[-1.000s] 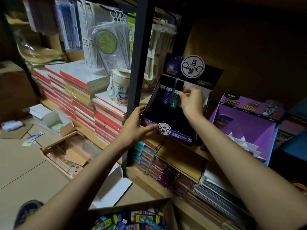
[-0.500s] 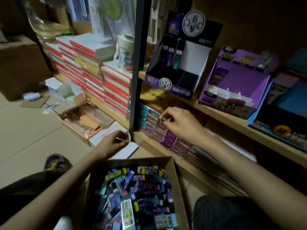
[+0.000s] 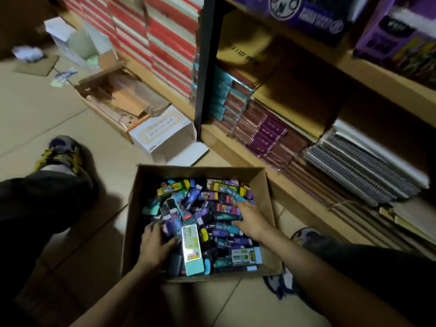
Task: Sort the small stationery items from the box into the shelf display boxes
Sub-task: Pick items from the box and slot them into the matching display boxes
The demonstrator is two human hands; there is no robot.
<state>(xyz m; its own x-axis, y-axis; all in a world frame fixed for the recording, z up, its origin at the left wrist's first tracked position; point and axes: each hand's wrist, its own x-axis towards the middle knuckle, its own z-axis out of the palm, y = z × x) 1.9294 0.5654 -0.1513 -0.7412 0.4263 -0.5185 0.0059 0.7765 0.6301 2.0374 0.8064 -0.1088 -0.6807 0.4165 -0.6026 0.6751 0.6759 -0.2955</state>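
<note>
- Filling the right and top of the view, a wooden shelf [image 3: 295,185] holds stacked notebooks [image 3: 266,135] and spiral pads [image 3: 358,171] on its lowest level, with red-edged stacks [image 3: 169,36] left of a black post [image 3: 207,64].
- On the level above stand two display boxes, a dark one [image 3: 306,17] and a purple one [image 3: 401,36], both cut off by the frame's top edge.
- A cardboard box [image 3: 266,192] sits open on the tiled floor [image 3: 35,109], just in front of the shelf, between the person's knees.
- An empty white carton [image 3: 162,135] lies on its side just behind the box, beside a flat tray of cardboard scraps [image 3: 120,100].
- Small stationery items [image 3: 205,204], packets in purple, teal, yellow and black, lie heaped inside the box, filling it.
- One larger pale-teal pack [image 3: 192,249] lies on top near the front.
- The left hand [image 3: 155,246] rests palm down on the heap at the near left, fingers loosely curled among the packets; whether it grips one, I cannot tell.
- The right hand [image 3: 250,218] reaches in from the right, fingers spread and bent over a teal packet; a firm grip is not visible.
</note>
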